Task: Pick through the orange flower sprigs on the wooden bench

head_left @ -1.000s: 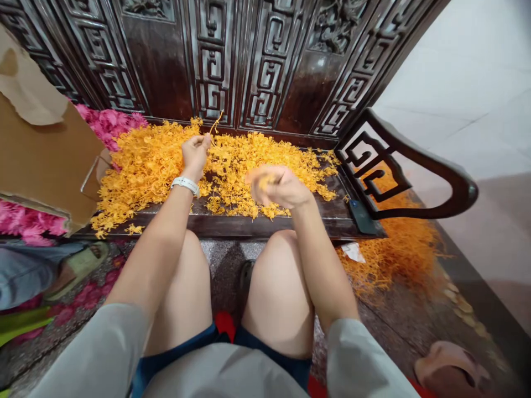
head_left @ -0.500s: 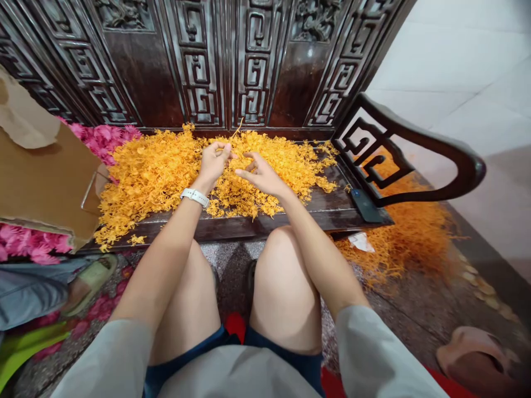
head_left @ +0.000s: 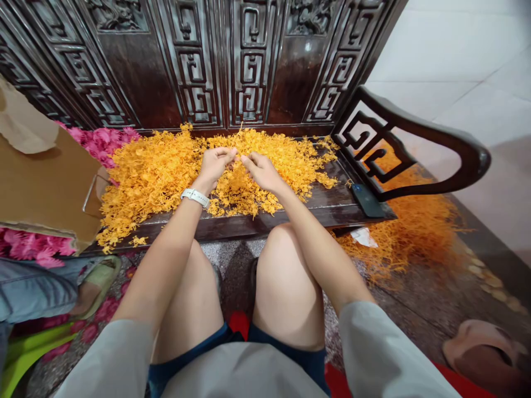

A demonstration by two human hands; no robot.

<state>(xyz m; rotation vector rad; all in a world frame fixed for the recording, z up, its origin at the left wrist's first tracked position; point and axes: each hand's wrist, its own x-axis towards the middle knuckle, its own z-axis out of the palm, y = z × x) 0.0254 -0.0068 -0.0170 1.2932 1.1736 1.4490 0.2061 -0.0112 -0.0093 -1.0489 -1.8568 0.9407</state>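
Note:
A broad heap of yellow artificial-flower pieces [head_left: 153, 171] lies across the seat of a dark carved wooden bench [head_left: 302, 213]. Over the middle of that heap, my left hand [head_left: 215, 166], with a white watch band on its wrist, is closed in a pinch. My right hand [head_left: 262, 170] faces it, thumb and fingers also pinched, and the fingertips of both hands nearly meet. A small bit of yellow flower piece shows between them. Its exact shape is lost against the heap behind.
A cardboard box [head_left: 50, 177] stands at left, with pink artificial flowers [head_left: 105, 141] around it. A dark phone [head_left: 367, 200] lies by the carved armrest [head_left: 435, 132]. Orange stringy pieces [head_left: 418, 226] are piled on the floor at right. Another person's leg [head_left: 37, 290] is at lower left.
My right hand has come closer to my left, and its spread fingers have closed into a pinch. The left hand has barely moved. The view has shifted slightly.

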